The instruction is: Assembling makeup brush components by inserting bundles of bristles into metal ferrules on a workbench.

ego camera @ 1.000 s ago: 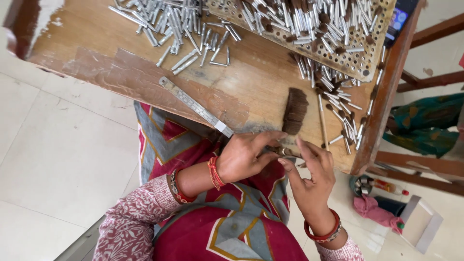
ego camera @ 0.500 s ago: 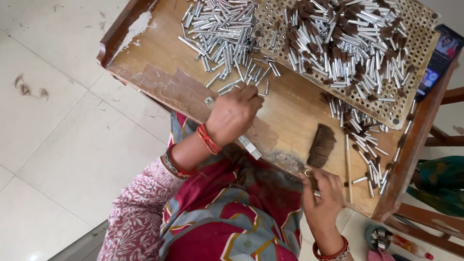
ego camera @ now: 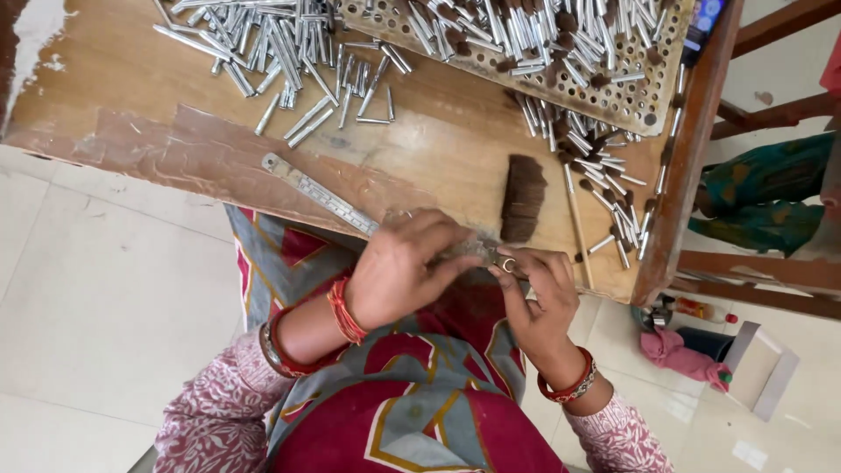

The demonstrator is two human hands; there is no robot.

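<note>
My left hand (ego camera: 405, 267) and my right hand (ego camera: 536, 293) meet at the near edge of a worn wooden table (ego camera: 158, 123). Between the fingertips of both hands sits a small silver metal tube (ego camera: 501, 260), its open end showing. A bundle of brown fibres (ego camera: 522, 199) lies on the table just beyond my hands. A metal ruler (ego camera: 317, 194) lies slantwise to the left of my left hand. Loose silver tubes (ego camera: 280, 44) are heaped at the far left of the table.
A perforated board (ego camera: 631, 101) at the back right holds several tubes tipped with brown tufts. More finished tubes (ego camera: 604, 175) lie scattered beside it, with a thin wooden stick (ego camera: 576, 223). Beyond the right edge are wooden rails (ego camera: 771, 114), a pink cloth (ego camera: 679, 355) and a white box (ego camera: 762, 368).
My left hand has come back from the heap of loose tubes at the far left and now joins my right hand at the near edge, both on a tube.
</note>
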